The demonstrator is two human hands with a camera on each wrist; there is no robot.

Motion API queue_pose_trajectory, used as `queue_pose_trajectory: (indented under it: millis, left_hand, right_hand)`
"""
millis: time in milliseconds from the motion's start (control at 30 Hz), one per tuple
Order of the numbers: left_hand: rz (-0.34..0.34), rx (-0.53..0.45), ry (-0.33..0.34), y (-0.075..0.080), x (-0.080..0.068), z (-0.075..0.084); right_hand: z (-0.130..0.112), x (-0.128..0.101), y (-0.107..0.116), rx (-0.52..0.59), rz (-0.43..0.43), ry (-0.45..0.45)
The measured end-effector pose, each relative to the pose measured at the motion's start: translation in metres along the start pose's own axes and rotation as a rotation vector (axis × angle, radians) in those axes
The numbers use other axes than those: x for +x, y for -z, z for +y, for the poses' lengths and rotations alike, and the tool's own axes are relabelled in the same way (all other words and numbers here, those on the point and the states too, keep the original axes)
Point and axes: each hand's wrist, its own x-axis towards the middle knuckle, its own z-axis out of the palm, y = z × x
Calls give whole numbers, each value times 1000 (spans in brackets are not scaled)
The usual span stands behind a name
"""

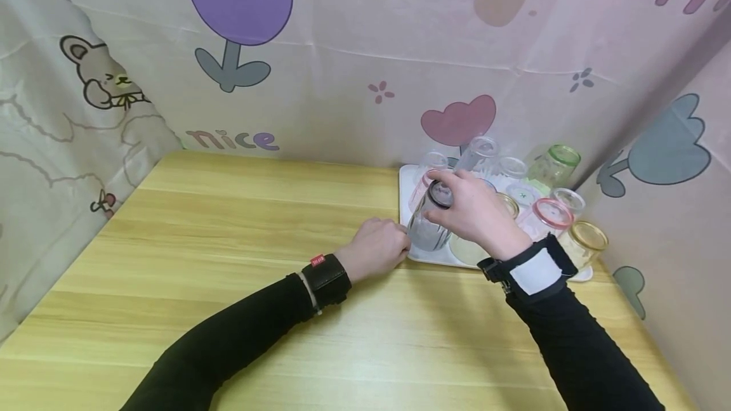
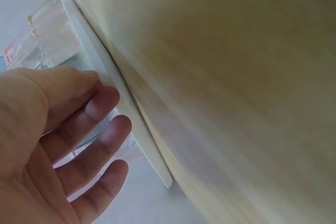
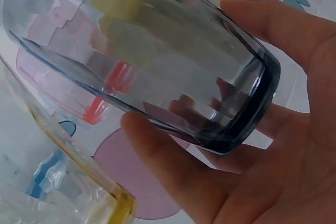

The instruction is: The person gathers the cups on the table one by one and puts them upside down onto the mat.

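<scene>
My right hand grips an upside-down grey-tinted drinking glass near its dark base, thumb and fingers spread around it. In the right wrist view, the faceted glass tilts between the thumb and fingers. It is over the front left part of a white tray; whether it touches the tray cannot be told. My left hand is at the tray's left front corner, fingers loosely bent. The left wrist view shows its fingertips by the tray rim, with no clear grip on it.
Several upturned glasses crowd the tray, including a green-based one, a pink-based one and a yellow-based one. The tray stands on a wooden table, close to a printed curtain behind and at right.
</scene>
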Motion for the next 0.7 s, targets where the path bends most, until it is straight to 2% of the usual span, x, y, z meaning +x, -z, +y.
queue_pose_trajectory:
  millis: [367, 700]
  left_hand:
    - [17, 3, 1, -1, 2, 3]
    - [6, -19, 15, -2, 1, 3]
  right_hand:
    - [9, 2, -8, -43, -62, -35]
    - [11, 1, -11, -54, -59, -42]
